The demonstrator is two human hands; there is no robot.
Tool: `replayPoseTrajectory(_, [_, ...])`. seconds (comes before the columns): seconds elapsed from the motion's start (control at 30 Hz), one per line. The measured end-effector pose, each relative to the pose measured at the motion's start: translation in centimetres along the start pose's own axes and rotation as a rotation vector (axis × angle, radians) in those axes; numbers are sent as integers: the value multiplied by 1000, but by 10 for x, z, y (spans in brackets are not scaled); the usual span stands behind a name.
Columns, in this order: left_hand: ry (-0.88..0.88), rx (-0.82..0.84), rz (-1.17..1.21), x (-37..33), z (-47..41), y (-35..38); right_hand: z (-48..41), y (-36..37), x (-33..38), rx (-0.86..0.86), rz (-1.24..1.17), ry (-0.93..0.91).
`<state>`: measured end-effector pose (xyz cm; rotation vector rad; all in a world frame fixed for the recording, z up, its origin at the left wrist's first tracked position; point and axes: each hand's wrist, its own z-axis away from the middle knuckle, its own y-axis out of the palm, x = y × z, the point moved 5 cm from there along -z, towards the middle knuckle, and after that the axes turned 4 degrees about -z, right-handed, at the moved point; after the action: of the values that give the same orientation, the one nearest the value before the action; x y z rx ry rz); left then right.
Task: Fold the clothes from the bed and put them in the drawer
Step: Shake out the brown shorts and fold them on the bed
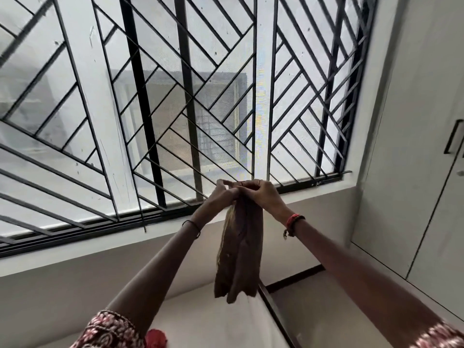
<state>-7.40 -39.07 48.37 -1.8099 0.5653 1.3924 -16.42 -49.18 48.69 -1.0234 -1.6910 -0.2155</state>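
No text, label, brand, number or sign can be read anywhere in the view; nothing legible is borne by the brown garment [238,252] or the cupboard door [426,172].

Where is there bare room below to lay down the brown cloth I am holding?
The white surface under the brown cloth is bare between the red cloth and the dark frame. Only its lower left corner, by the red cloth, is taken.

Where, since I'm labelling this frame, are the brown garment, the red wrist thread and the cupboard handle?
brown garment [238,257]: head view, hanging middle.
red wrist thread [294,219]: head view, red strands.
cupboard handle [451,137]: head view, bar's middle.
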Motion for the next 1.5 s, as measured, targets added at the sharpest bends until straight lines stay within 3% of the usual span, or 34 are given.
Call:
replayPoseTrajectory(0.1, [99,15,-84,-1,2,-2,8,-3,2,27,-19,-13])
replayPoseTrajectory(0.23, [160,157,-143,4,4,5,10,-9,-6,41,138,1])
replayPoseTrajectory(0.33, [203,168,-238,9,5,4,19,-15,-15,55,202,32])
replayPoseTrajectory(0.43, [295,92,-726,18,3,-3,35,-18,-17,117,142,-12])
replayPoseTrajectory(0.47, [282,123,-903,24,5,-1,42,-18,-16,162,106,-33])
replayPoseTrajectory(0.53, [217,280,-1023,36,13,5,54,-20,-14,249,23,-42])
replayPoseTrajectory(0.6, [120,471,-917,50,21,13,63,-27,-17,312,-26,-28])
replayPoseTrajectory(0.67, [39,556,-825,61,26,18,73,-34,-25,367,-13,-33])
replayPoseTrajectory(0.97, [-32,605,-912,87,33,47,111,-33,-83,473,50,67])
replayPoseTrajectory(1.1, [-24,639,-993,105,44,62,120,-21,-113,548,234,52])
replayPoseTrajectory(1.2, [-135,755,-970,128,52,68,126,-12,-137,647,286,88])
replayPoseTrajectory(1.33, [-388,1031,-816,158,71,70,143,2,-162,924,187,248])
replayPoseTrajectory(1.5, [-407,1044,-838,200,63,71,141,30,-195,979,243,300])
